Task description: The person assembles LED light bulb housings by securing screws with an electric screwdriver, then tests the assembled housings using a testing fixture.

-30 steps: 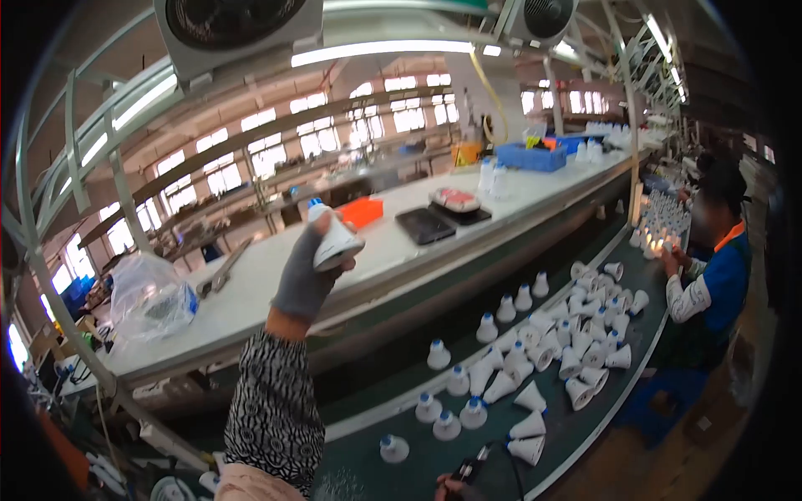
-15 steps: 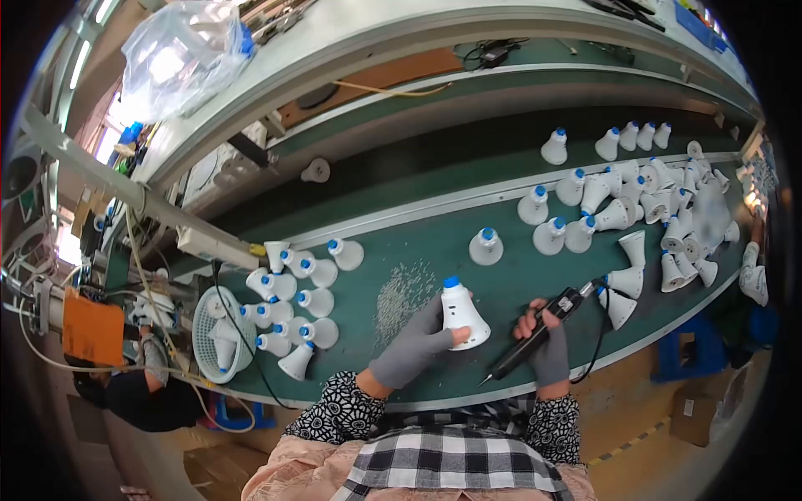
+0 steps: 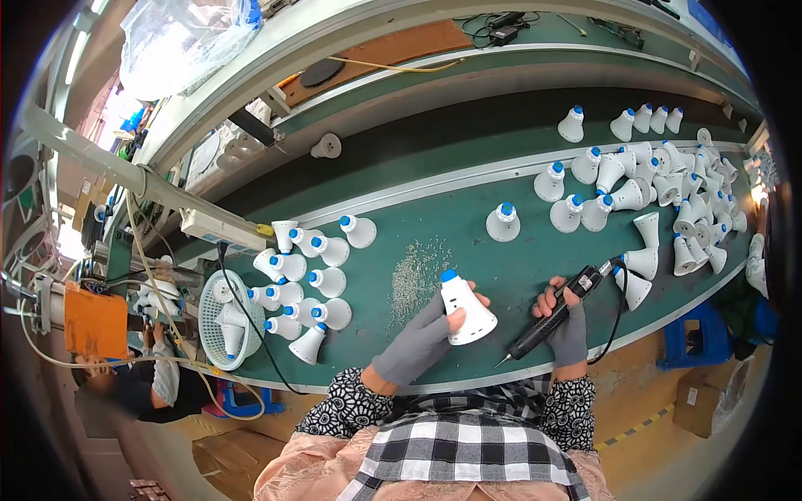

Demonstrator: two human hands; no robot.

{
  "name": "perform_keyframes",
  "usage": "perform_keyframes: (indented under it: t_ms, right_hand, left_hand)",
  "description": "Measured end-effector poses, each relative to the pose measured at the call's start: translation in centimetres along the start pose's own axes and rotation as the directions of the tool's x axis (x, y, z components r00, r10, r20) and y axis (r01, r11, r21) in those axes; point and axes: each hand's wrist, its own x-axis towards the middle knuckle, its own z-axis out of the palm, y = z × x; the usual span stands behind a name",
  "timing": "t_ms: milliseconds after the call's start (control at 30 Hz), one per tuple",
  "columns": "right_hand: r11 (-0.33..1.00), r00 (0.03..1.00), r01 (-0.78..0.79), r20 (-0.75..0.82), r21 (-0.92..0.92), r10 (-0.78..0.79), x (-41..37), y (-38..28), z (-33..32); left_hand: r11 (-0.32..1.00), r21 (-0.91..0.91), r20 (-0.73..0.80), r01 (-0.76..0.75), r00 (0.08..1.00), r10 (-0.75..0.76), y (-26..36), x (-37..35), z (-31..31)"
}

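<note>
My left hand [image 3: 416,345], in a grey fingerless glove, is closed around a white cone-shaped housing [image 3: 468,313]. The housing has a blue cap, tilts slightly, and its wide end points down toward me. My right hand [image 3: 565,324], gloved the same way, grips a black electric screwdriver [image 3: 558,311]. The driver's thin bit points down and left, below the housing and apart from it. Beyond my left hand lies a scattered pile of small screws [image 3: 415,280] on the green bench [image 3: 401,219].
Several similar housings [image 3: 332,280] stand at the left beside a pale green basket [image 3: 219,344]. A larger heap [image 3: 668,185] fills the right side. The driver's black cable [image 3: 622,321] loops by my right wrist. A co-worker's arm [image 3: 163,376] shows at far left.
The camera view has shifted slightly, moving the bench contents rightward. My left hand has tilted the housing a little more. The screwdriver stays in my right hand, apart from the housing.
</note>
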Motion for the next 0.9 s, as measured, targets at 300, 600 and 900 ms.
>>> perform_keyframes:
  t_ms: [300,600,900]
  right_hand:
    - [1.0,1.0,-0.003,0.001,0.031,0.003,-0.1,-0.1,-0.2]
    - [0.999,1.0,-0.008,-0.007,0.034,0.008,-0.2,-0.1,-0.3]
    - [1.0,0.999,-0.001,-0.044,-0.01,0.001,-0.3,-0.2,0.4]
  left_hand:
    - [0.999,-0.031,-0.008,0.011,1.0,-0.012,0.1,-0.4,-1.0]
    - [0.995,-0.076,-0.065,-0.064,0.996,0.059,0.8,-0.5,-1.1]
    - [0.984,-0.17,-0.125,-0.052,0.992,0.031,1.6,-0.9,-0.9]
